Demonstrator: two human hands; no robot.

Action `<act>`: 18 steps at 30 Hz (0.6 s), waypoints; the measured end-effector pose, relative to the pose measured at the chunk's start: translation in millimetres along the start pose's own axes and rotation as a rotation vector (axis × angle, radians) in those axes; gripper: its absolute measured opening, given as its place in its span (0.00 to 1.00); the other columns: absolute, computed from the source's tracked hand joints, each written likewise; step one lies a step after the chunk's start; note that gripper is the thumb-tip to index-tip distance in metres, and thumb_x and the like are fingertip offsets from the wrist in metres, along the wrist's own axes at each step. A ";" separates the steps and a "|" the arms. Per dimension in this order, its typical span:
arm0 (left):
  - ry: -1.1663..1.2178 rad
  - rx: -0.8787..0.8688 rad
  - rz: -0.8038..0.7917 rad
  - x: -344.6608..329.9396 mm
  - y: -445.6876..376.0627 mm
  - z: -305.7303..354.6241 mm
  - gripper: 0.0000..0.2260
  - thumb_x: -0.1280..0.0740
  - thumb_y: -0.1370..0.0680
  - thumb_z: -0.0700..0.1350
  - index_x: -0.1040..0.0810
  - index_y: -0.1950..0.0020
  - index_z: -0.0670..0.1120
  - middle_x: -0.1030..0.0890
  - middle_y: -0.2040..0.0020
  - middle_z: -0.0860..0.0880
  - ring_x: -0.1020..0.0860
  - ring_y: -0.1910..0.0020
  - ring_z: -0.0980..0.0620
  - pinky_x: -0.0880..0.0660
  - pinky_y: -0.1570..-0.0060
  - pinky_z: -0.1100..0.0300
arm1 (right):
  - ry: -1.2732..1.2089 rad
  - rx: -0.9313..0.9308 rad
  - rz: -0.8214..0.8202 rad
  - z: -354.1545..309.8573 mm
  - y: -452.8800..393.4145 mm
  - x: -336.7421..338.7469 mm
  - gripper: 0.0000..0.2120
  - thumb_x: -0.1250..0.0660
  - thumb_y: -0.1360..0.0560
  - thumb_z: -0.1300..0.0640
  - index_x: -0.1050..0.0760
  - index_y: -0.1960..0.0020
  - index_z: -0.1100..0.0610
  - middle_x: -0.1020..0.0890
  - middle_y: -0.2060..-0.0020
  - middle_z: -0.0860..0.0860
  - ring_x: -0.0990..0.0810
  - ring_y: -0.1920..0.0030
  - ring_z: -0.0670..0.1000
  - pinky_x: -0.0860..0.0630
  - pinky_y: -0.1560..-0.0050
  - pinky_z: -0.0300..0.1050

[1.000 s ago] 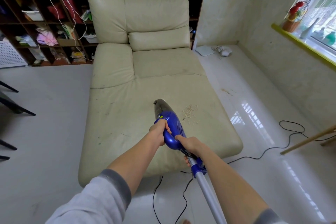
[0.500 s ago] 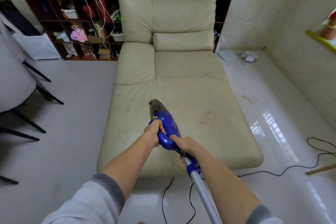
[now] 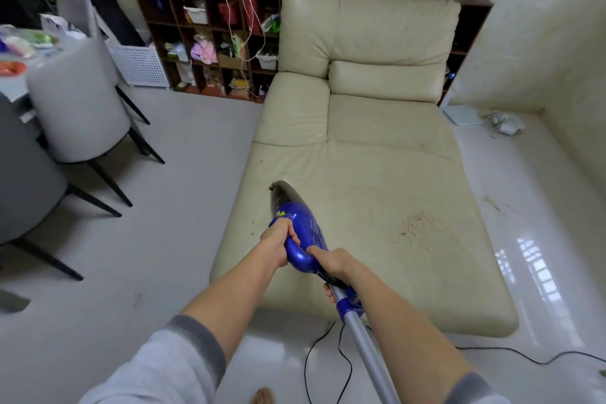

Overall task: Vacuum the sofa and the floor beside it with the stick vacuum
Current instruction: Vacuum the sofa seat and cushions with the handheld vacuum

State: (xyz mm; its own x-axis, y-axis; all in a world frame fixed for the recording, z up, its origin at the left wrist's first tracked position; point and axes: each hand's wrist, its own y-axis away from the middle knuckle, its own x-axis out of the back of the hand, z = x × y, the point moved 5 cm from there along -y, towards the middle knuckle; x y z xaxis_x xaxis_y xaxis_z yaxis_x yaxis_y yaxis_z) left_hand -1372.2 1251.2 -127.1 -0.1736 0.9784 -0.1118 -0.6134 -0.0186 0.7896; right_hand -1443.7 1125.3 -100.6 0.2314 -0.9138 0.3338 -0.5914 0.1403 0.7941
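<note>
I'm gripping the blue stick vacuum with my left hand and right hand, its nozzle seemingly touching the cream leather sofa; the trailing black cord risks snagging, leaving the crumb patch unreached

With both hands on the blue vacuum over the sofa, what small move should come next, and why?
Probably swing the vacuum to the right. Its dark nozzle points at the left part of the sofa seat, while the crumbs lie apart from it, to its right. The left hand grips the body and the right hand the handle, so both can steer it.
</note>
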 end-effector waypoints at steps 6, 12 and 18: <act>0.025 -0.006 0.032 30.7 0.3 2.6 0.06 0.44 0.42 0.33 0.36 0.69 0.44 0.32 0.77 0.48 0.34 0.80 0.52 0.33 0.75 0.64 | 0.032 0.012 -0.029 -12.3 0.6 -25.4 0.21 0.39 0.25 0.43 0.31 0.56 0.63 0.25 0.72 0.59 0.27 0.76 0.55 0.27 0.67 0.47; -0.001 -0.026 0.095 45.5 4.8 7.4 0.06 0.45 0.37 0.33 0.35 0.70 0.43 0.32 0.76 0.47 0.34 0.79 0.51 0.33 0.75 0.65 | -0.003 0.017 -0.091 -13.6 8.2 -40.5 0.22 0.39 0.24 0.42 0.31 0.53 0.64 0.26 0.73 0.58 0.27 0.77 0.54 0.27 0.73 0.41; -0.046 -0.054 0.113 38.7 7.7 6.1 0.05 0.44 0.38 0.33 0.33 0.70 0.42 0.31 0.79 0.46 0.33 0.78 0.48 0.32 0.71 0.63 | -0.102 0.002 -0.110 -4.4 14.4 -39.3 0.23 0.38 0.25 0.40 0.31 0.55 0.62 0.26 0.71 0.57 0.27 0.77 0.54 0.26 0.72 0.42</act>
State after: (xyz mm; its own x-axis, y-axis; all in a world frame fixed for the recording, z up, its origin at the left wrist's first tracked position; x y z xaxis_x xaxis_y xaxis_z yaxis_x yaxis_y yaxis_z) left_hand -1379.0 1290.2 -121.7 -0.2085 0.9780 0.0047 -0.6326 -0.1386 0.7620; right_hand -1457.8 1164.9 -100.1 0.2152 -0.9576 0.1918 -0.5683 0.0369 0.8220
